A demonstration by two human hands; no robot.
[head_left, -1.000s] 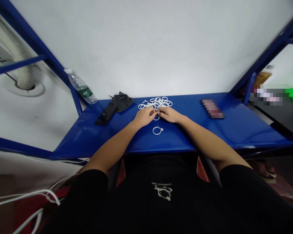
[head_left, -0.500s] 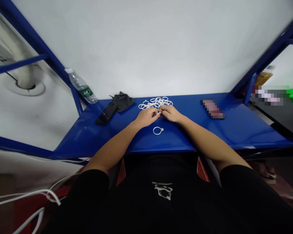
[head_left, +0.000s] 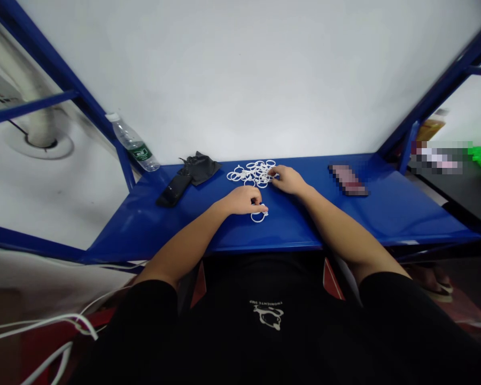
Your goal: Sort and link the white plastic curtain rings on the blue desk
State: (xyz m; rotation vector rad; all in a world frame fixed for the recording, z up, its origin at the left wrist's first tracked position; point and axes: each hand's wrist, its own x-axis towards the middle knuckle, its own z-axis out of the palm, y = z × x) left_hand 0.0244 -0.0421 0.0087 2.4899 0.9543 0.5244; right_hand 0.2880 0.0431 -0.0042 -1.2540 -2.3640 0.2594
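Note:
A heap of several white plastic rings point(head_left: 253, 172) lies at the back middle of the blue table point(head_left: 385, 214). My right hand point(head_left: 287, 179) rests at the heap's right edge, fingers curled onto the rings. My left hand point(head_left: 243, 201) is nearer me, fingers closed in a pinch on a white ring that it sets down by the loose white ring point(head_left: 258, 215) lying in front of the heap. The two rings overlap and I cannot tell them apart clearly.
A black phone point(head_left: 173, 190) and a crumpled black cloth point(head_left: 199, 165) lie at the back left, a water bottle point(head_left: 133, 143) leans on the blue frame. A blurred flat object point(head_left: 348, 179) lies at the right. White cables point(head_left: 44, 326) hang at lower left.
My hands were together over one ring near the heap. My left hand has come down toward the loose ring with it, and my right hand has gone back up to the heap.

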